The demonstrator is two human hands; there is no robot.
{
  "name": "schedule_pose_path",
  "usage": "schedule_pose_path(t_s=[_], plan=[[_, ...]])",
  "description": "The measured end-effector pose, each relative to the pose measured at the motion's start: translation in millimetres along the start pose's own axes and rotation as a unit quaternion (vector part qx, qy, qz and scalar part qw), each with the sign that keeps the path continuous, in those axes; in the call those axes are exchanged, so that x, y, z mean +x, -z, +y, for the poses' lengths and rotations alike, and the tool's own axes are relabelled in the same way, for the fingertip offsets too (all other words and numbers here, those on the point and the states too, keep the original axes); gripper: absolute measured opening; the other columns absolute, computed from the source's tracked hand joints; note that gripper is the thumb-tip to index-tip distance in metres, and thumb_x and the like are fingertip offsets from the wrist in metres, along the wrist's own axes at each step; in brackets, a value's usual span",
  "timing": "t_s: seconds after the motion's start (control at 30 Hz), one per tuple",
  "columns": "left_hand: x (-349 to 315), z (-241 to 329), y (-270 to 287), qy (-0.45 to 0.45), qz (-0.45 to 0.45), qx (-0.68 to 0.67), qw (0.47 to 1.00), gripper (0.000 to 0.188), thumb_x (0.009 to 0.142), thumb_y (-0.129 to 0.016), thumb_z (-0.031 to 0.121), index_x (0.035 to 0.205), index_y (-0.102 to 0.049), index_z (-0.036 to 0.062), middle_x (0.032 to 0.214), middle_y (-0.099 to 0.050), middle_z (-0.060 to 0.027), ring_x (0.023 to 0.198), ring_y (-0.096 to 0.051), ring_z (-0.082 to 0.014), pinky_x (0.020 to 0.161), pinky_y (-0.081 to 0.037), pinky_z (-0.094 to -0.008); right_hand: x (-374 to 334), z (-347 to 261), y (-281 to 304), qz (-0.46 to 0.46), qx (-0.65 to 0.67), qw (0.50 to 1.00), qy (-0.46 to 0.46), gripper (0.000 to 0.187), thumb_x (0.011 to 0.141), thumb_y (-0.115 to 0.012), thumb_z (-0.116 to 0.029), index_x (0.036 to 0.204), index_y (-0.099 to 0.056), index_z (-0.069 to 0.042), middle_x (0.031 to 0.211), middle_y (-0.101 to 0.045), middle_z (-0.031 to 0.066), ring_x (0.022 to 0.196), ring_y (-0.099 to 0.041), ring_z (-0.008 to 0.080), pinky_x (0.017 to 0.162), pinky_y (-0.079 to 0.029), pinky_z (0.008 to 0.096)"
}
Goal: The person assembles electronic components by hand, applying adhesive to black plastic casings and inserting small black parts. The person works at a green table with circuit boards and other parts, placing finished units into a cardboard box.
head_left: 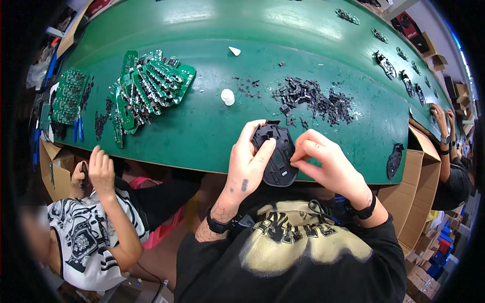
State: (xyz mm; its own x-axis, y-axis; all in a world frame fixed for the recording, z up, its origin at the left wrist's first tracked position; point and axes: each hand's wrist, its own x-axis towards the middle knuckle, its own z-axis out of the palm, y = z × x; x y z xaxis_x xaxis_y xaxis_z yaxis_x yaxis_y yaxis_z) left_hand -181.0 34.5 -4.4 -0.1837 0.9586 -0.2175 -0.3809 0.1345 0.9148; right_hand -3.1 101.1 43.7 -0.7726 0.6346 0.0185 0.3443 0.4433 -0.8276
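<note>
My left hand (245, 164) is closed round a black plastic mouse shell (279, 169), its thumb lying across the inner face. The shell is tilted up above the near edge of the bench, with its moulded ribs and posts showing. At the shell's right edge, my right hand (328, 160) has thumb and forefinger pinched together; whatever may be between the fingertips is too small to make out. Beyond both hands lies a pile of small black plastic parts (323, 101), with a few scattered to its left. A similar black shell (394, 160) rests on the bench to the right.
Green circuit boards (156, 83) are heaped at left, near a white round container (228, 97) and a white cone-shaped piece (234, 51). A co-worker's hand (101, 169) is at far left. Assemblies (385, 65) line the belt at right, above an open cardboard box (406, 171).
</note>
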Motion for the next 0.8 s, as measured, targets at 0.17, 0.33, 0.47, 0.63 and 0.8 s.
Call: schedule_pose_path(t_s=[0.17,0.33,0.47,0.63,0.8], plan=[[-1,-11,10,0.033,0.001,-0.128,0.991,0.040,0.095,-0.053,0.004,0.131,-0.035,-0.0020,0.106,-0.061,-0.0105,0.088,-0.062,-0.0105,0.078,-0.053,-0.0256,15,2,10,-0.023,0.052,0.998,-0.025,0.020,0.077,-0.071,-0.003,0.095,-0.063,-0.003,0.081,-0.060,0.0086,0.075,-0.062,0.0213,0.069,-0.050,0.0331],[-2,-3,14,0.004,0.033,-0.112,0.993,0.042,0.095,-0.053,0.004,0.132,-0.034,-0.0033,0.106,-0.062,-0.0118,0.090,-0.062,-0.0114,0.079,-0.053,-0.0257,48,40,26,0.107,-0.141,0.984,0.031,0.011,0.076,-0.071,-0.009,0.086,-0.070,-0.005,0.083,-0.062,0.0077,0.082,-0.061,0.0257,0.074,-0.050,0.0342],[0,-2,16,-0.006,0.050,-0.099,0.994,0.041,0.095,-0.054,0.004,0.131,-0.034,-0.0033,0.104,-0.062,-0.0104,0.089,-0.061,-0.0104,0.077,-0.053,-0.0249,55,55,19,0.065,-0.198,0.977,0.045,0.010,0.075,-0.072,-0.009,0.084,-0.068,-0.005,0.085,-0.059,0.0065,0.087,-0.057,0.0261,0.079,-0.048,0.0363],[0,-4,16,-0.015,0.061,-0.088,0.994,0.039,0.095,-0.054,0.004,0.129,-0.036,-0.0017,0.103,-0.061,-0.0085,0.086,-0.060,-0.0093,0.077,-0.052,-0.0241,55,50,19,0.049,-0.236,0.968,0.069,0.012,0.075,-0.070,-0.007,0.086,-0.065,-0.005,0.088,-0.059,0.0071,0.087,-0.058,0.0260,0.079,-0.048,0.0362],[-1,2,12,-0.019,0.060,-0.037,0.997,0.041,0.094,-0.055,0.003,0.131,-0.037,-0.0001,0.103,-0.060,-0.0075,0.087,-0.060,-0.0104,0.078,-0.052,-0.0247,46,30,30,0.105,-0.062,0.991,-0.046,0.016,0.080,-0.064,-0.002,0.096,-0.066,-0.004,0.087,-0.060,0.0085,0.079,-0.061,0.0237,0.073,-0.050,0.0319]])
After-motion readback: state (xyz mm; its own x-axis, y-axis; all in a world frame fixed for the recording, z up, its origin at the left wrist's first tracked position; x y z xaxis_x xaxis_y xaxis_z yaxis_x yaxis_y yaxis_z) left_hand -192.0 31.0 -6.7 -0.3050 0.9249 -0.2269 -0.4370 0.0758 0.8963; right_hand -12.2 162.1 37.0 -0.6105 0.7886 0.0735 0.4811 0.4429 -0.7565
